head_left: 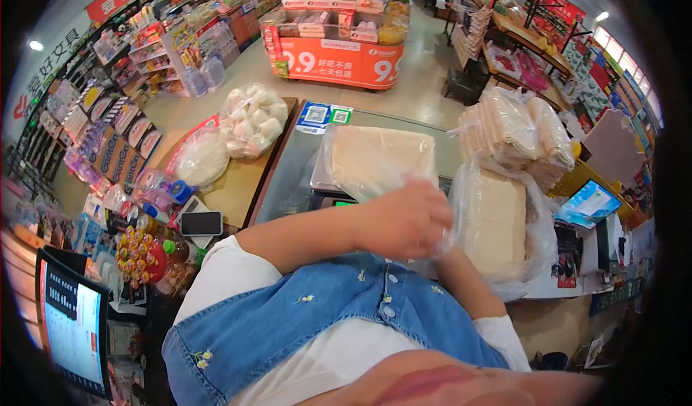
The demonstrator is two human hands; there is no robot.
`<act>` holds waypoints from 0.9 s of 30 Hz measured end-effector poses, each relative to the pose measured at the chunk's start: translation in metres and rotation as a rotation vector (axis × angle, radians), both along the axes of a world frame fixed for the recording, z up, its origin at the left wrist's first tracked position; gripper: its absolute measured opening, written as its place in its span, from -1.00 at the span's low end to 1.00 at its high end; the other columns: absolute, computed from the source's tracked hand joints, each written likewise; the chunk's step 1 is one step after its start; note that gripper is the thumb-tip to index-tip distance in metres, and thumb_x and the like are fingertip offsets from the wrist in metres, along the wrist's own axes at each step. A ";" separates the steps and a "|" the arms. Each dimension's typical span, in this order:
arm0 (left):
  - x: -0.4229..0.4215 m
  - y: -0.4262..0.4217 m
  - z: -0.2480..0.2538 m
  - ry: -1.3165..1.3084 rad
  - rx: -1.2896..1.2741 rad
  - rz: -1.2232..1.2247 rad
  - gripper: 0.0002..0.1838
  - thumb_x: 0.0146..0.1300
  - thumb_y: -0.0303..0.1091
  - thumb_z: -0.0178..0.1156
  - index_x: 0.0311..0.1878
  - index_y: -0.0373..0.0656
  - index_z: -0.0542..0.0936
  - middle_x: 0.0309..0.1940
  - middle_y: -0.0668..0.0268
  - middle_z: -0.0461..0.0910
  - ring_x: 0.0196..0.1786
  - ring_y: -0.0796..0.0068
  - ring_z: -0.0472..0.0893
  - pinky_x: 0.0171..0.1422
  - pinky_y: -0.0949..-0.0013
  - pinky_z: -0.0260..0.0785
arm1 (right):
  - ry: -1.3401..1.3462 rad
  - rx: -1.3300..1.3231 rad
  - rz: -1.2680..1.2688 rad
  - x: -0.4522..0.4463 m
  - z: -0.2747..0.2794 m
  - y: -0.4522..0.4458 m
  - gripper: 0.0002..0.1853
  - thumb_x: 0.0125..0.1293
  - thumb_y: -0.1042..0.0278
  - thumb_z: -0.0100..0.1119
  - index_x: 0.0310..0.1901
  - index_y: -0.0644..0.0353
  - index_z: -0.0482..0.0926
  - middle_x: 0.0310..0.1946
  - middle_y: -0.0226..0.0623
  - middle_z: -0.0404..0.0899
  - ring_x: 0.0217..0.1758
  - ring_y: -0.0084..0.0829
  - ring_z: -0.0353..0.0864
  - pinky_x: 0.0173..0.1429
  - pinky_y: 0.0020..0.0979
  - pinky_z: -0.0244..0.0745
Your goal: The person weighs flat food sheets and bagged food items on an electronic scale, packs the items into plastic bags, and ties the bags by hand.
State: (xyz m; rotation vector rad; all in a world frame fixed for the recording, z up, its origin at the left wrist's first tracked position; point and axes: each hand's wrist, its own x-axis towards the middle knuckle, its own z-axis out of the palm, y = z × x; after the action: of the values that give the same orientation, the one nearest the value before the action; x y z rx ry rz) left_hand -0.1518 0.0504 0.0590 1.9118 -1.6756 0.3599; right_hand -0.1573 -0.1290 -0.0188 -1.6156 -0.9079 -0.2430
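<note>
My left hand [414,218] reaches across in front of my chest with its fingers curled in, slightly smeared by motion. It grips thin clear plastic at the near right corner of a plastic bag [346,164]. Inside that bag lies a flat stack of pale, square sheets [386,152], resting on a weighing scale [321,175]. My right hand [445,239] is close against the left one and mostly hidden behind it; its fingers do not show clearly. Just right of my hands, a larger pale stack of sheets [494,226] sits in an opened clear bag.
Behind the larger stack are more bagged sheets [504,128]. To the left, bags of white round food [252,121] lie on a wooden board, near a phone [202,223]. A monitor [72,319] stands at lower left, another screen [591,203] at right. An orange display stand [335,63] is ahead.
</note>
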 end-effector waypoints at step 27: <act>-0.002 0.043 -0.084 1.019 -0.371 0.155 -0.66 0.11 -0.32 0.38 -0.13 -0.10 0.45 -0.21 0.46 0.46 -0.09 0.64 0.40 0.08 0.43 0.26 | 0.875 -0.247 0.141 0.014 -0.002 0.013 -0.67 0.32 0.00 0.15 -0.22 0.15 0.56 -0.50 -0.45 0.50 -0.41 -0.56 0.43 -0.30 -0.49 0.34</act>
State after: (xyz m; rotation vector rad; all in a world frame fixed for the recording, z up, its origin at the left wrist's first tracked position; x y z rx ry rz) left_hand -0.1534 0.0933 -0.0248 1.5174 -0.7261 -0.2260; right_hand -0.1431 -0.1162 -0.0207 -1.6346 -0.3653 0.6585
